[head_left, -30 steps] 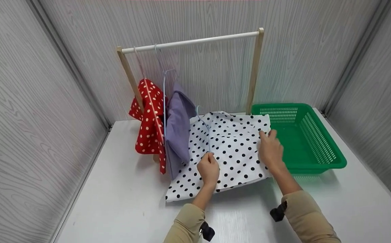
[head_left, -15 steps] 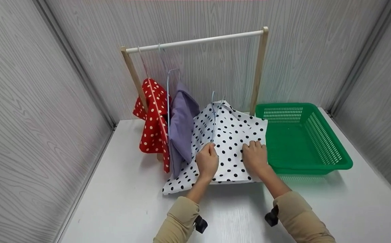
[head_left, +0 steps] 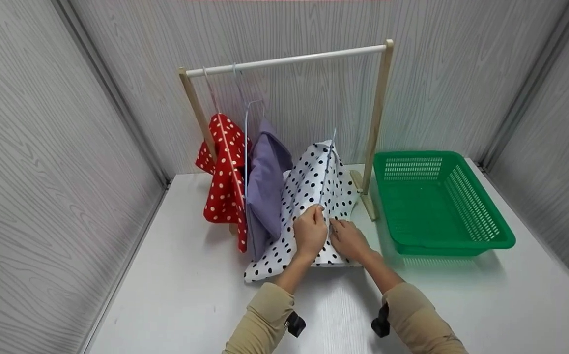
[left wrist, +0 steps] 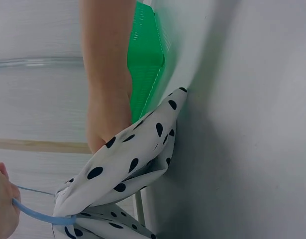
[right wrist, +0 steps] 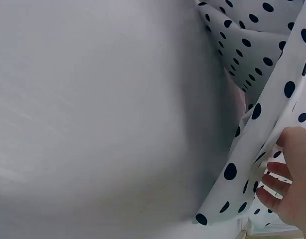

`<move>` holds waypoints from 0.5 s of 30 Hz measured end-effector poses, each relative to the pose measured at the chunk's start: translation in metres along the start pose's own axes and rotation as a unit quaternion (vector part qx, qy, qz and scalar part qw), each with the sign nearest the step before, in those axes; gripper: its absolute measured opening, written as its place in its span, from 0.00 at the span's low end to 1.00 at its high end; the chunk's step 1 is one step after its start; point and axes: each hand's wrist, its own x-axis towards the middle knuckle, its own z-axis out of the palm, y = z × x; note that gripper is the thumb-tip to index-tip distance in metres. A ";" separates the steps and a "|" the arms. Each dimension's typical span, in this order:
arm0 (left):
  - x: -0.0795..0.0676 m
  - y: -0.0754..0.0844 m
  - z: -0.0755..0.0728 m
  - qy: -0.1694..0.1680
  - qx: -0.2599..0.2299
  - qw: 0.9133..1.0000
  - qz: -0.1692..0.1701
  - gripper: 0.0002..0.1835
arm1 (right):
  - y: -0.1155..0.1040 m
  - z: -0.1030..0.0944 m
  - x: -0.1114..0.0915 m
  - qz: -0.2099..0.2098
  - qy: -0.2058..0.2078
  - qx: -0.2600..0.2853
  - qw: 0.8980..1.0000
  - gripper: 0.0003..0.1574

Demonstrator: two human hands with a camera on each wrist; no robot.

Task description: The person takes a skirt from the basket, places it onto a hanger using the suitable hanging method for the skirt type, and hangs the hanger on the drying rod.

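Observation:
My left hand (head_left: 310, 231) grips the lower end of a light blue clothes hanger (head_left: 325, 179); the left wrist view shows fingers curled around its blue bar (left wrist: 43, 216). White cloth with black dots (head_left: 309, 184) drapes over the hanger on both sides, its lower edge near the table. On the cloth's right side, my right hand (head_left: 349, 240) touches it close to the left hand. In the right wrist view, the right hand's fingers (right wrist: 273, 185) are spread and loosely bent against a fold of the dotted cloth. The left wrist view has the right hand partly hidden behind the cloth.
A rack with a white rail (head_left: 284, 60) and wooden posts stands behind. From its left end hang a red dotted cloth (head_left: 223, 191) and a purple cloth (head_left: 266, 182) on hangers. Right of the rack sits a green plastic basket (head_left: 456, 244) on the white table (head_left: 176, 295).
The hanger has risen and shifted right with the left hand. My right hand has moved left from the cloth's right edge, and that side now folds inward, uncovering the rack's right foot.

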 end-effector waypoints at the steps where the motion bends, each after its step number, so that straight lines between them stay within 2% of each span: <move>1: -0.001 -0.001 0.000 0.000 -0.001 1.000 -0.005 0.09 | 0.000 -0.001 -0.002 -0.011 -0.007 0.003 1.000 0.27; 5: 0.001 -0.006 0.000 0.013 0.004 1.000 -0.016 0.10 | -0.001 -0.006 -0.012 -0.060 -0.029 0.010 0.998 0.35; 8: 0.004 -0.008 0.000 0.023 0.007 0.999 -0.022 0.10 | -0.004 -0.009 -0.022 -0.139 -0.006 -0.020 0.990 0.42; 10: 0.005 -0.008 0.000 0.026 0.004 0.999 -0.027 0.10 | -0.007 -0.008 -0.026 -0.215 0.038 -0.056 0.974 0.42; 11: 0.005 -0.009 0.000 0.027 0.004 0.999 -0.029 0.10 | -0.008 -0.007 -0.028 -0.253 0.067 -0.078 0.962 0.41; 13: 0.006 -0.009 0.001 0.031 0.001 0.999 -0.032 0.10 | -0.012 -0.004 -0.029 -0.313 0.127 -0.117 0.934 0.33; 15: 0.007 -0.010 0.002 0.036 -0.002 0.999 -0.035 0.10 | -0.016 -0.002 -0.028 -0.346 0.178 -0.140 0.911 0.22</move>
